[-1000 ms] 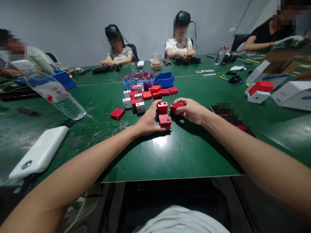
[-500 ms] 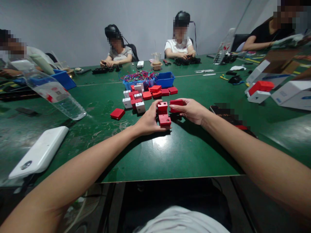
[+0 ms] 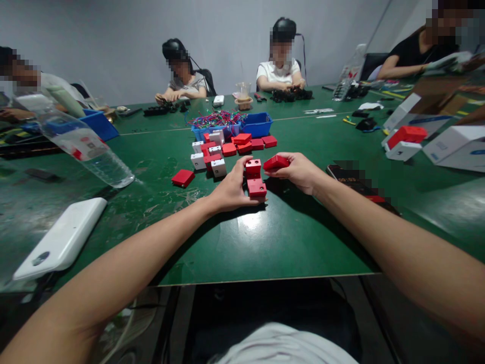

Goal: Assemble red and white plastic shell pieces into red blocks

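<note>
Hands meet mid-frame over the green table (image 3: 265, 242): the left hand (image 3: 229, 191) grips two stacked red plastic blocks (image 3: 254, 177), and the right hand (image 3: 299, 172) pinches a flat red plastic cover (image 3: 276, 162) just beside them. Above centre, one blue plastic bin (image 3: 197, 132) brims with coloured wires (image 3: 215, 119); the neighbouring blue tray (image 3: 261, 130) hides its contents.

Flat red piece (image 3: 276, 162), tilted, off the table (image 3: 265, 242), just right of two touching red holed blocks (image 3: 257, 187).

Your left hand (image 3: 231, 191) lies left of the two housings (image 3: 255, 178); cover (image 3: 276, 162) in your right hand (image 3: 300, 172), right of them; block pile (image 3: 212, 154) behind, bin (image 3: 258, 130) beyond.
</note>
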`<control>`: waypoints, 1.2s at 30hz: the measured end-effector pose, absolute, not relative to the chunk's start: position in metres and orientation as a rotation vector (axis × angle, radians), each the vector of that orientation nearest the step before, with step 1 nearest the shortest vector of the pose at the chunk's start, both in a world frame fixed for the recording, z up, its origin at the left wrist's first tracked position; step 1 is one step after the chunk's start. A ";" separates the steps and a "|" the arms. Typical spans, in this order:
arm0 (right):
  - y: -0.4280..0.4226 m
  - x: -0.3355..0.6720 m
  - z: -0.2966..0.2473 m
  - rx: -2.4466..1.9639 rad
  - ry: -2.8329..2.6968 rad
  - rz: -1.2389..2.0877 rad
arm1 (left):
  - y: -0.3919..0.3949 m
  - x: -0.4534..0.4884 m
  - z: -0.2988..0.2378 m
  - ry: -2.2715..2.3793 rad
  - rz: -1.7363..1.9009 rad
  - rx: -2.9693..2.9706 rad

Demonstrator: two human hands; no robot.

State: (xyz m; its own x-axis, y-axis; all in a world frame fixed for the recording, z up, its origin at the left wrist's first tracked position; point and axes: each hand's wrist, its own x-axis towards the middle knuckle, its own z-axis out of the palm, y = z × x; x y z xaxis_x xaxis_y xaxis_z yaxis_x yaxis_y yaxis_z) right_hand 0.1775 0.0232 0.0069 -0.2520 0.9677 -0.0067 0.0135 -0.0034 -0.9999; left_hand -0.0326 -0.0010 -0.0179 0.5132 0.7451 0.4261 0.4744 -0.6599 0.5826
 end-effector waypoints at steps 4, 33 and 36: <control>0.023 0.177 0.009 -1.120 -1.377 1.395 | -0.001 -0.033 -0.018 1.004 0.945 2.350; 0.019 0.175 0.013 -1.251 -1.459 1.288 | -0.001 -0.033 -0.017 0.999 0.944 2.359; 0.020 0.174 0.014 -1.248 -1.428 1.315 | -0.001 -0.033 -0.017 0.999 0.943 2.352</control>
State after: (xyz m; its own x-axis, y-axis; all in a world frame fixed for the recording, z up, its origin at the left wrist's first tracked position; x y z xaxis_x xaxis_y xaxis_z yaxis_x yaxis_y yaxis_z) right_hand 0.1739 0.0195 0.0137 -0.1835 0.9814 -0.0567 0.1375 -0.0315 -0.9900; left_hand -0.0330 -0.0013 -0.0168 0.5132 0.7466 0.4233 0.4661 -0.6566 0.5931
